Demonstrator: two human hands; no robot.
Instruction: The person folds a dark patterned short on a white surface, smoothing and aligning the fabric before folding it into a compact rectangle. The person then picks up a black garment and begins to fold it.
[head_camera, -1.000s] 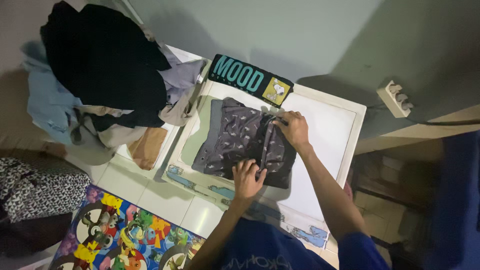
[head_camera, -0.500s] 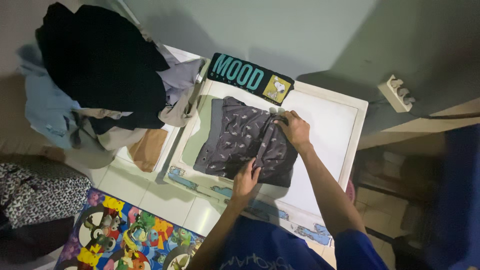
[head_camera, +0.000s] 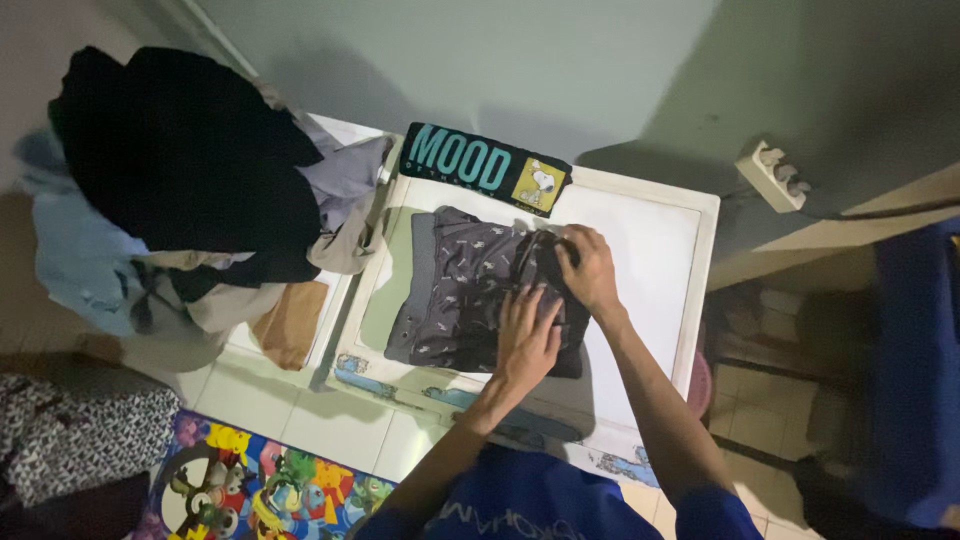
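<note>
Now the left hand (head_camera: 527, 338) lies flat, fingers spread, on the middle of the dark patterned garment (head_camera: 470, 290), pressing it against the white tabletop (head_camera: 650, 240). A moment ago that hand sat lower, near the garment's near edge; it has slid up toward the other. The right hand (head_camera: 588, 268) stays at the garment's right end, its fingers curled over a bunched bit of cloth there, pinching it. The garment itself has hardly shifted and rests folded on the left half of the tabletop, so the two hands seem to be smoothing a fold. A heap of clothes (head_camera: 190, 190) lies to the left, well apart.
</note>
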